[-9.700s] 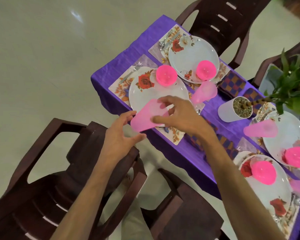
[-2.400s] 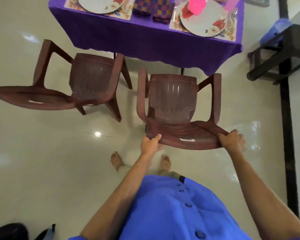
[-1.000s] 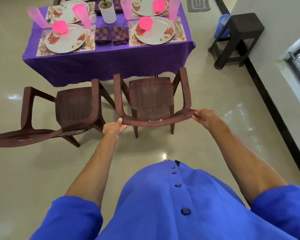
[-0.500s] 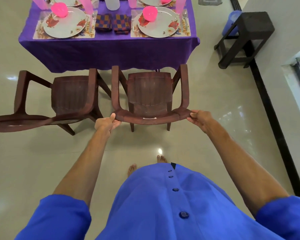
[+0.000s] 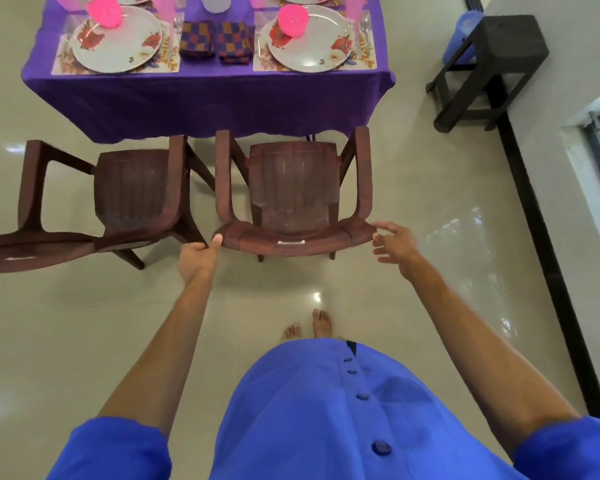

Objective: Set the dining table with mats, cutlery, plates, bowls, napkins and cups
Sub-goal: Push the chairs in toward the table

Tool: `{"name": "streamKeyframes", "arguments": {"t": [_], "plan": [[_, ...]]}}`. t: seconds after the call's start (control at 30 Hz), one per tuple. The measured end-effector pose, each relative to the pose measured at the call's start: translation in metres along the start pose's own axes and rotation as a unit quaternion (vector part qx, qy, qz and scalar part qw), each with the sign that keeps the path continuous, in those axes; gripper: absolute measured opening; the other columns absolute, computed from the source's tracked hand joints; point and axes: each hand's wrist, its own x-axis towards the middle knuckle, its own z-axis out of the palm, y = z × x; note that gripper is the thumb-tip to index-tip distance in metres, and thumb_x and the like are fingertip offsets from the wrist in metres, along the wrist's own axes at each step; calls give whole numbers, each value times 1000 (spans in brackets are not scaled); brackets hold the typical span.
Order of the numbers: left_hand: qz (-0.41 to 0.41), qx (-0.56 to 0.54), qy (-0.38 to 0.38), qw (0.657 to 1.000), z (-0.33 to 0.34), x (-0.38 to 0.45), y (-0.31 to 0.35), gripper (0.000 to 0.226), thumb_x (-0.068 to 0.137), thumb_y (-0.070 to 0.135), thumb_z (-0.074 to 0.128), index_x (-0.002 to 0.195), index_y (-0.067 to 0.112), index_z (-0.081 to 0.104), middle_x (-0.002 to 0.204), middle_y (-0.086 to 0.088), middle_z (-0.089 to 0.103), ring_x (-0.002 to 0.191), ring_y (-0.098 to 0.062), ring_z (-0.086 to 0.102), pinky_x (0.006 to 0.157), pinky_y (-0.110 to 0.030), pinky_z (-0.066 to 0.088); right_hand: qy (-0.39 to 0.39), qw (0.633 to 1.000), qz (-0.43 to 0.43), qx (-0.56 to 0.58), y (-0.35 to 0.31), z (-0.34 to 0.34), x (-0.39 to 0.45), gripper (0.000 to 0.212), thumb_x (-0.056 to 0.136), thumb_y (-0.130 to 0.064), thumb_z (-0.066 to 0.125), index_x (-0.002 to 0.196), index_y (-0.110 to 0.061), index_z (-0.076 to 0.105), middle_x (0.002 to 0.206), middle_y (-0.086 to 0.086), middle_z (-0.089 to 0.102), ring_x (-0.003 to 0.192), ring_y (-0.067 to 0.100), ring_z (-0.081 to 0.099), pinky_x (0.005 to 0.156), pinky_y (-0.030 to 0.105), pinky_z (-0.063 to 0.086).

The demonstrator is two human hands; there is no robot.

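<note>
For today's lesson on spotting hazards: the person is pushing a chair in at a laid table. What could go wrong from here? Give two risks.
1. Only the left hand grips the right chair; the right hand is open beside the backrest, so a push may skew it into the neighbouring chair.
2. The armrests sit at the hanging purple tablecloth; catching it could drag the plates and pink bowls.

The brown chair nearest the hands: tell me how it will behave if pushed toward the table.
The brown chair looks like moulded plastic, so probably light and stiff. On the glossy floor it would likely slide easily. Only the left hand grips its backrest; the right hand is open, so a push may skew it.
</note>
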Motion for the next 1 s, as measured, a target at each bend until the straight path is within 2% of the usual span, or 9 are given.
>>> {"name": "streamKeyframes", "arguments": {"t": [0.07, 0.17, 0.3, 0.43, 0.53, 0.57, 0.8, 0.93, 1.0], "plan": [[77, 60, 46, 994, 0, -7, 7, 54, 86, 48, 81, 119, 9, 62, 116, -13, 71, 113, -36, 66, 96, -47, 53, -6, 999, -8, -39, -7, -4, 2, 33, 95, -10, 62, 117, -30, 75, 89, 2, 69, 73, 18, 63, 60, 29, 55], [206, 147, 90, 963, 9, -21, 27, 44, 86, 21, 82, 122, 13, 58, 118, -13, 66, 112, -38, 62, 95, -50, 50, -32, 995, -15, -92, -16, -16, 12, 29, 96, -11, 57, 114, -24, 75, 102, 3, 71, 85, 21, 67, 65, 30, 57], [286, 154, 43, 945, 48, -45, 66, 39, 88, 14, 77, 123, 20, 60, 117, -4, 67, 113, -30, 62, 99, -48, 51, -55, 993, -37, -93, -34, -42, 42, 21, 98, -15, 58, 112, -20, 74, 111, 3, 72, 94, 22, 70, 74, 33, 59], [270, 129, -51, 953, 120, -60, 87, 33, 89, 21, 77, 119, 21, 63, 111, 1, 68, 112, -27, 63, 99, -47, 51, -91, 990, -44, -102, -50, -83, 86, 18, 99, -17, 61, 111, -19, 74, 109, 3, 72, 88, 18, 69, 71, 31, 57], [258, 109, -71, 957, 165, -75, 99, 30, 88, 17, 78, 114, 15, 66, 106, -2, 71, 105, -26, 66, 94, -42, 52, -106, 987, -47, -112, -55, -111, 115, 19, 97, -16, 62, 110, -20, 75, 105, 2, 73, 88, 19, 70, 75, 34, 59], [264, 96, -55, 958, 214, -86, 124, 28, 88, 16, 78, 113, 14, 66, 105, -4, 71, 104, -27, 67, 94, -42, 51, -117, 984, -45, -124, -71, -152, 149, 19, 97, -15, 62, 110, -20, 74, 104, 1, 73, 87, 18, 69, 77, 35, 58], [223, 51, -75, 971, 328, -141, 232, 19, 91, 16, 77, 108, 11, 70, 101, -6, 74, 97, -24, 70, 93, -38, 53, -120, 978, -76, -153, -140, -273, 244, 21, 96, -12, 58, 109, -16, 74, 97, 1, 73, 83, 18, 69, 75, 34, 55], [194, 20, -86, 977, 386, -154, 308, 16, 93, 15, 76, 107, 9, 72, 102, -4, 75, 93, -14, 67, 78, -4, 43, -125, 975, -99, -157, -200, -325, 315, 22, 98, -15, 55, 111, -15, 73, 100, 4, 74, 86, 20, 70, 78, 37, 56], [187, 12, -85, 979, 411, -149, 340, 16, 94, 14, 74, 109, 8, 72, 103, -2, 74, 94, -11, 66, 75, 0, 42, -136, 972, -108, -158, -227, -335, 355, 21, 99, -17, 56, 111, -16, 73, 99, 4, 74, 86, 19, 71, 77, 35, 56]]}}
